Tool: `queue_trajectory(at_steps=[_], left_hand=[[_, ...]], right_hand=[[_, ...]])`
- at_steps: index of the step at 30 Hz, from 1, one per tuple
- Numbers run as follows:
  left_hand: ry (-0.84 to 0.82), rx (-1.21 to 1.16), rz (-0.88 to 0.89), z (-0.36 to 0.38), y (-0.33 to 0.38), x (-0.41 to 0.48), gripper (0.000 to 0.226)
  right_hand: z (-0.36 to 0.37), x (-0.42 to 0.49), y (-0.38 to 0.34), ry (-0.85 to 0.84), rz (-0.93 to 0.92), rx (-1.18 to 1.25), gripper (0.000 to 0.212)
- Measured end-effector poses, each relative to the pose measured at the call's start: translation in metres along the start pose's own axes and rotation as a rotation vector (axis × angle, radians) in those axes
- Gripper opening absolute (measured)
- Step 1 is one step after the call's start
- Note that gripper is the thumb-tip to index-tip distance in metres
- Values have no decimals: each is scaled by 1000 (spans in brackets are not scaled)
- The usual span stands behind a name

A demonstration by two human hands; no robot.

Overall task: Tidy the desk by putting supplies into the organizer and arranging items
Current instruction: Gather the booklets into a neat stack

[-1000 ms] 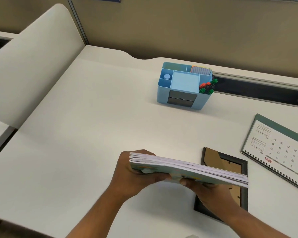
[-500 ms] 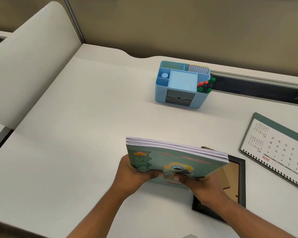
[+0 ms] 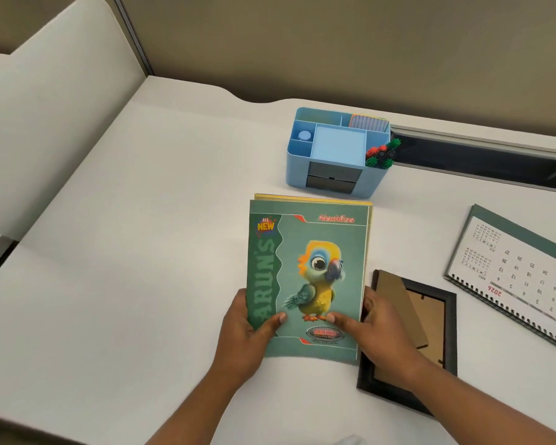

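- Near the middle of the frame, what is seen?
- A stack of notebooks point(image 3: 312, 274) is seen on the white desk point(image 3: 142, 252), with the parrot cover turned up.
- Which way is it pointed?
- Its long side is run from the bottom of the frame toward the top. Its top edge is pointed at the blue organizer point(image 3: 296, 171), which is set just above it.
- How is it held?
- Its lower left edge is gripped by the left hand point(image 3: 241, 342), with the thumb laid on the cover. Its lower right edge is gripped the same way by the right hand point(image 3: 382, 332). Both hands are kept at the low end of the stack.
- Is it laid fully flat?
- That cannot be told.
- What is seen beside it?
- A picture frame point(image 3: 450, 332) is laid back-up at the lower right, and a calendar point(image 3: 520, 268) at the right edge.
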State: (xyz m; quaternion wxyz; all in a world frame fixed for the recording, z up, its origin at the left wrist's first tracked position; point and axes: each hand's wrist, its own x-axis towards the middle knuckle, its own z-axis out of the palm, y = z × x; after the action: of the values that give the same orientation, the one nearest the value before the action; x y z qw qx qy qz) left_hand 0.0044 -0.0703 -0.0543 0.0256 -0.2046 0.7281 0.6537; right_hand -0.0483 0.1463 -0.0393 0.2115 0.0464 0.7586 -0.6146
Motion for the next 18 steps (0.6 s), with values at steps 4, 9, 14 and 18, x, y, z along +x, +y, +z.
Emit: queue_trajectory(at_steps=[4,9,14,18], left_hand=[[30,92,-33,-2,2,27,53],[-41,124,-37,-2,18,50,66],[-301,190,48,-17,19,54,103],[-394,419,142,-24,18,59,107]], right_hand=[[0,17,-4,23,18,-76,37],[1,28,-11,63,71,-16,27],[-2,23,-11,26,9,-40,54],[-2,21,-8,-34,-121,-328,70]])
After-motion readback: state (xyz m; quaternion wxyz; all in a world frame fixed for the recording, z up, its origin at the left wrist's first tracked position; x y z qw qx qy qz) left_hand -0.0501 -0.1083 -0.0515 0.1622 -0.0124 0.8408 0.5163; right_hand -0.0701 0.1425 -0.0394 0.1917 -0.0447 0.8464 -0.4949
